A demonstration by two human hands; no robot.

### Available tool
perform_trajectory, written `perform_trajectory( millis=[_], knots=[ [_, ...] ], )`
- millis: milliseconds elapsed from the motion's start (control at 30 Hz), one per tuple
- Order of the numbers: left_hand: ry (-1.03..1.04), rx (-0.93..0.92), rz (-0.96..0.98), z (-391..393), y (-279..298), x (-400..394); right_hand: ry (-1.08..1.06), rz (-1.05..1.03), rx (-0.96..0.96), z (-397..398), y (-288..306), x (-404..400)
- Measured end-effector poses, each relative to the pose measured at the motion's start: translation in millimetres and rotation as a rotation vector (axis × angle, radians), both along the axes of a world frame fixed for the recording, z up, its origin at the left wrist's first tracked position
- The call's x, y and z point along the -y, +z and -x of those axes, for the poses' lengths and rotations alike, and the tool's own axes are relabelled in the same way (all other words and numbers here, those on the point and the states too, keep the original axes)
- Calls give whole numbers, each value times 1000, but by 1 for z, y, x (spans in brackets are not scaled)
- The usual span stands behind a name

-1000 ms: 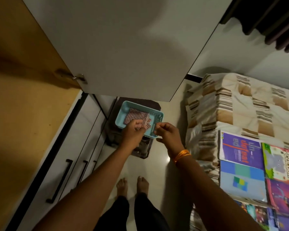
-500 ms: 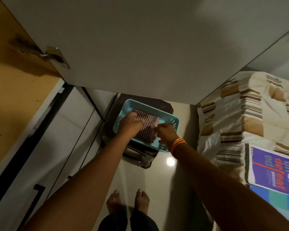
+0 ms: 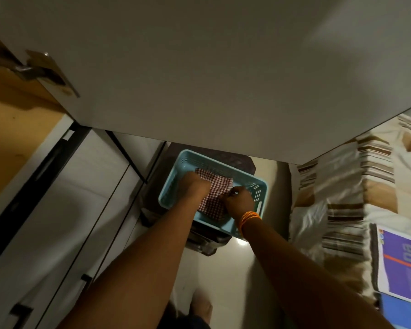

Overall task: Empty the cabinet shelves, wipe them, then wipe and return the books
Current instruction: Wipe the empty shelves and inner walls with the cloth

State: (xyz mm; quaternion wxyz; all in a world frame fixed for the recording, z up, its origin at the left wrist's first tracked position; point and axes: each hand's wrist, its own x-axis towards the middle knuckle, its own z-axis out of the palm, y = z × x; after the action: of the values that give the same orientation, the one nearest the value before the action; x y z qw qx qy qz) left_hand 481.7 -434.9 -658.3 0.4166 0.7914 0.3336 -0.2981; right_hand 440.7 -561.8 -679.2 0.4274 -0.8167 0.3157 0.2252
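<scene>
While both hands are down in the pale blue basket [image 3: 259, 205], the left hand [image 3: 195, 187] has its fingers curled onto the near-left part of the red checked cloth [image 3: 217, 186], and the right hand [image 3: 235, 200] pinches the cloth's edge just beside it. That cloth lies flat on the basket floor between the two sets of fingers. Since the basket sits on a dark stool [image 3: 199, 243] and overhangs it, a hard tug could tip it off. Straightening up carelessly risks hitting the open cabinet door [image 3: 199, 79] overhead. A purple book [image 3: 401, 267] waits on the striped bedspread [image 3: 342, 210], well right of the fingers.
</scene>
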Motion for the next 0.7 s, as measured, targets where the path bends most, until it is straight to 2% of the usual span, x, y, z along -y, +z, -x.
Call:
perform_trajectory(
  millis=[100,233,400,467,700],
  knots=[
    [-72,45,-52,8,16,-1,-33,-76,19,5,13,-1],
    [-207,155,-9,25,54,-6,-40,-194,39,19,48,-1],
    [-381,354,17,49,123,-21,39,-44,206,42,130,-1],
    [-426,414,23,57,158,-28,113,6,312,51,164,-1],
    [-640,536,56,91,282,-50,583,147,642,68,274,-3]
  ],
)
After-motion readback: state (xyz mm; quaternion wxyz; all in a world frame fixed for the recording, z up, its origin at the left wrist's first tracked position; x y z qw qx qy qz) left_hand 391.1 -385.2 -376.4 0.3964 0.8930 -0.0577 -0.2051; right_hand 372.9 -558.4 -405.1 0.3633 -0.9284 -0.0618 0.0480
